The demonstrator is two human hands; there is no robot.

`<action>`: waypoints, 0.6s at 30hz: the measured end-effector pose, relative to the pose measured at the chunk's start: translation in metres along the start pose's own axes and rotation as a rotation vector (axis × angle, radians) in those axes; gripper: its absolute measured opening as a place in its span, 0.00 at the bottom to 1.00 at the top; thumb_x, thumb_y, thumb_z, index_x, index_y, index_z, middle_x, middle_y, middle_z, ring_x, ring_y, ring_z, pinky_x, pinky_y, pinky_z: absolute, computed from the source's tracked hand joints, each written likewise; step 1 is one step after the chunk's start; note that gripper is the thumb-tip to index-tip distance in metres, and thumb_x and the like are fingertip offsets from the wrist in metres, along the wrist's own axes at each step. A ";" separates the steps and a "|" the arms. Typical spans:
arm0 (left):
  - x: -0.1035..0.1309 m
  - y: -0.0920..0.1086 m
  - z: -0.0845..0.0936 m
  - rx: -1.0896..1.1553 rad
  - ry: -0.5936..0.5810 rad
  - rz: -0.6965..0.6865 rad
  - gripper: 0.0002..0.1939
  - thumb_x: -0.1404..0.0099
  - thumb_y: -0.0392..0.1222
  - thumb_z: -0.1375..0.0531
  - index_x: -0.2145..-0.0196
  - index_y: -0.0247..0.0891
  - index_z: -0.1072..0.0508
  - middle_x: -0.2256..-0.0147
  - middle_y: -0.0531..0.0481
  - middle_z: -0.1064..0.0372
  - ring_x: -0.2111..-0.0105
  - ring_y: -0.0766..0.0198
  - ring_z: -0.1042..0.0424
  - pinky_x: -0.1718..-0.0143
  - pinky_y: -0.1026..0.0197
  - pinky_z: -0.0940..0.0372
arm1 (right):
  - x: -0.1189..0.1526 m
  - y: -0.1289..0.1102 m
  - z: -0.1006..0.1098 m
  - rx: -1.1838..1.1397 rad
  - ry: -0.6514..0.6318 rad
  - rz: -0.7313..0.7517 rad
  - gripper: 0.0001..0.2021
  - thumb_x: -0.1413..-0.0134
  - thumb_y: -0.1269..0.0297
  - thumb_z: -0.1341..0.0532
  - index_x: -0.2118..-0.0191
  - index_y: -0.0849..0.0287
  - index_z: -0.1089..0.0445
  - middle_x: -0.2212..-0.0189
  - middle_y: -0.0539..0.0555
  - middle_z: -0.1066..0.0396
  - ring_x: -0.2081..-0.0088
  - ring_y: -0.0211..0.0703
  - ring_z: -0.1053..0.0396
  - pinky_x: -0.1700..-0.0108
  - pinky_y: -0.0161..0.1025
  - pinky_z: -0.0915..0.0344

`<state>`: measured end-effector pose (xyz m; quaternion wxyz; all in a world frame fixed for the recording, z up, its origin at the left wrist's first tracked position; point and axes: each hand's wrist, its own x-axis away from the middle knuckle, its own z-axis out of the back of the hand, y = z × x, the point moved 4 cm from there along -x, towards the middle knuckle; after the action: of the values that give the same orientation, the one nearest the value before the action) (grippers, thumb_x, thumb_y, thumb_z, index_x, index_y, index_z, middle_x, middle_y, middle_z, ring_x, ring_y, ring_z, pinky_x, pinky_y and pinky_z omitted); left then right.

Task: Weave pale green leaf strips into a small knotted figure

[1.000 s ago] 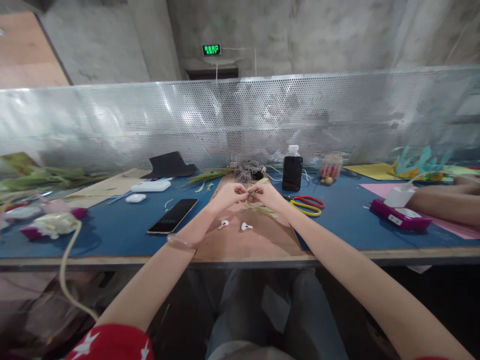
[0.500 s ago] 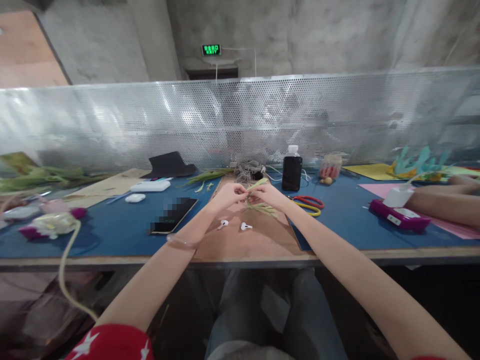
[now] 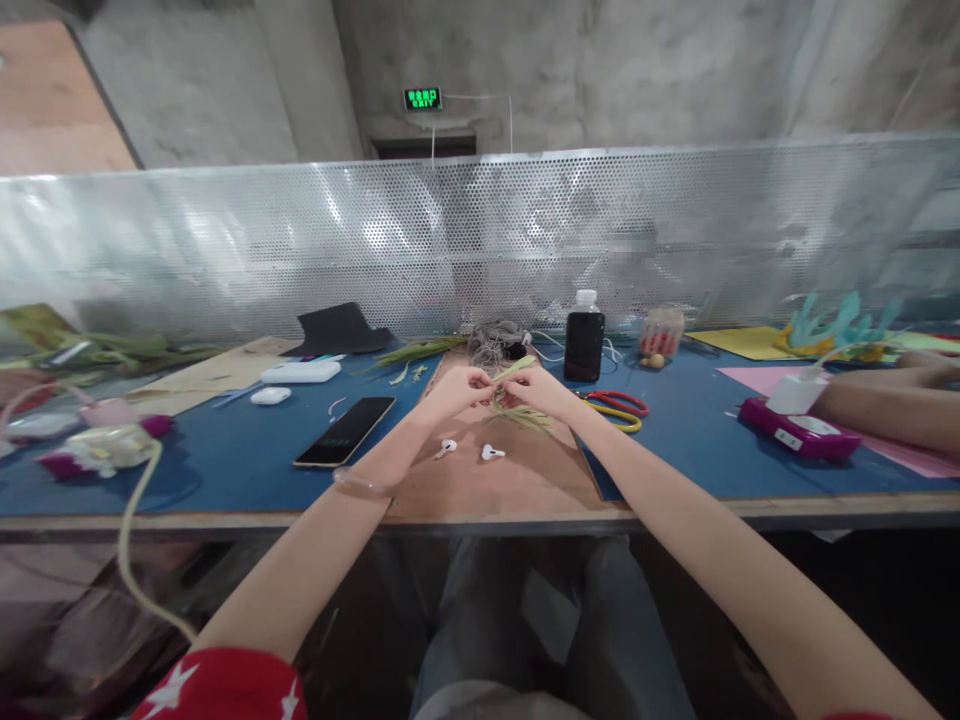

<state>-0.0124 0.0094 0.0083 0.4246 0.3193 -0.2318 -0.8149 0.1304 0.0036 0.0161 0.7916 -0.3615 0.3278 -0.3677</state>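
Close together over the brown board (image 3: 480,490), both my hands work on a thin pale green plant strip (image 3: 517,368). My left hand (image 3: 461,390) pinches it from the left, thumb and fingers together. From the other side my right hand (image 3: 541,392) closes its fingers on the same piece, whose upper end sticks out above. Loose pale strips (image 3: 529,418) spread beneath my right hand. Just where the fingertips meet, details are too small to make out. Nearer to me lie two white earbuds (image 3: 491,453).
A phone (image 3: 345,432) and white earbud case (image 3: 271,396) lie left; scissors (image 3: 619,408), a dark bottle (image 3: 585,345) and a purple power strip (image 3: 799,432) are right. Grey tangled cord (image 3: 499,342) sits behind my hands. Another person's arm (image 3: 889,415) rests at far right.
My hands have barely moved and keep hold of the plant strip. At the far left edge, another person's hand has shifted slightly up and away.
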 end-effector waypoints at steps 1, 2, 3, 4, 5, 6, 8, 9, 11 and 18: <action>0.000 0.001 0.000 -0.001 0.002 0.000 0.12 0.37 0.44 0.46 0.65 0.31 0.32 0.71 0.51 0.33 0.74 0.68 0.32 0.72 0.62 0.34 | 0.000 0.000 0.000 0.006 0.001 0.004 0.09 0.42 0.64 0.46 0.65 0.64 0.33 0.69 0.51 0.31 0.70 0.34 0.32 0.67 0.36 0.32; 0.000 0.001 0.000 -0.002 0.004 0.000 0.12 0.37 0.44 0.46 0.65 0.31 0.32 0.71 0.51 0.33 0.74 0.68 0.32 0.72 0.62 0.34 | -0.001 0.001 0.000 0.013 0.002 0.008 0.10 0.42 0.64 0.47 0.65 0.64 0.33 0.69 0.51 0.31 0.70 0.34 0.32 0.67 0.36 0.32; 0.000 0.002 0.001 -0.003 0.004 0.000 0.11 0.37 0.44 0.46 0.65 0.31 0.32 0.71 0.51 0.33 0.74 0.68 0.32 0.72 0.62 0.34 | -0.001 0.001 0.000 0.023 -0.001 0.012 0.10 0.42 0.64 0.47 0.64 0.64 0.33 0.69 0.51 0.31 0.70 0.34 0.32 0.67 0.36 0.32; 0.001 0.002 0.001 -0.004 0.003 0.000 0.11 0.37 0.44 0.46 0.65 0.31 0.32 0.71 0.51 0.33 0.74 0.68 0.32 0.72 0.62 0.34 | -0.001 0.000 0.000 0.035 -0.006 0.017 0.09 0.42 0.64 0.46 0.64 0.65 0.33 0.69 0.51 0.31 0.70 0.35 0.32 0.67 0.37 0.32; 0.001 0.002 0.001 -0.006 0.001 -0.001 0.11 0.37 0.44 0.46 0.65 0.31 0.31 0.72 0.51 0.33 0.74 0.68 0.32 0.72 0.62 0.34 | -0.001 0.000 0.000 0.050 -0.012 0.022 0.09 0.42 0.64 0.46 0.64 0.65 0.33 0.69 0.51 0.31 0.69 0.35 0.32 0.67 0.37 0.32; 0.001 0.003 0.001 -0.007 0.000 -0.002 0.11 0.37 0.44 0.46 0.65 0.31 0.31 0.72 0.51 0.33 0.74 0.68 0.32 0.72 0.62 0.34 | -0.001 0.000 0.000 0.068 -0.017 0.026 0.09 0.43 0.64 0.45 0.63 0.65 0.33 0.69 0.51 0.31 0.69 0.35 0.31 0.66 0.37 0.32; 0.001 0.003 0.001 -0.009 -0.002 -0.004 0.12 0.37 0.44 0.46 0.65 0.31 0.31 0.72 0.51 0.33 0.74 0.68 0.32 0.72 0.62 0.34 | 0.000 -0.001 0.000 0.111 -0.022 0.036 0.09 0.43 0.65 0.45 0.63 0.65 0.33 0.68 0.51 0.31 0.68 0.36 0.31 0.66 0.37 0.32; 0.002 0.003 0.001 -0.011 -0.003 -0.005 0.12 0.37 0.45 0.46 0.65 0.31 0.31 0.72 0.51 0.33 0.74 0.68 0.32 0.72 0.62 0.34 | 0.000 -0.001 0.000 0.138 -0.020 0.041 0.09 0.43 0.65 0.45 0.62 0.65 0.33 0.68 0.51 0.31 0.68 0.36 0.31 0.66 0.38 0.32; 0.002 0.003 0.000 -0.012 -0.005 -0.004 0.12 0.37 0.45 0.46 0.64 0.31 0.32 0.71 0.51 0.33 0.73 0.68 0.32 0.72 0.62 0.34 | 0.000 -0.001 0.000 0.199 -0.009 0.053 0.09 0.43 0.65 0.45 0.62 0.65 0.33 0.68 0.52 0.31 0.68 0.36 0.31 0.66 0.38 0.32; 0.002 0.003 -0.001 -0.016 -0.017 -0.006 0.13 0.37 0.46 0.46 0.65 0.31 0.32 0.72 0.51 0.33 0.73 0.67 0.32 0.72 0.61 0.34 | -0.002 0.004 0.001 0.486 0.081 0.126 0.09 0.44 0.63 0.44 0.63 0.65 0.34 0.67 0.52 0.32 0.67 0.37 0.33 0.65 0.39 0.34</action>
<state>-0.0112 0.0063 0.0085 0.4228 0.3096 -0.2280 -0.8206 0.1315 0.0078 0.0142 0.8629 -0.1243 0.2829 -0.3998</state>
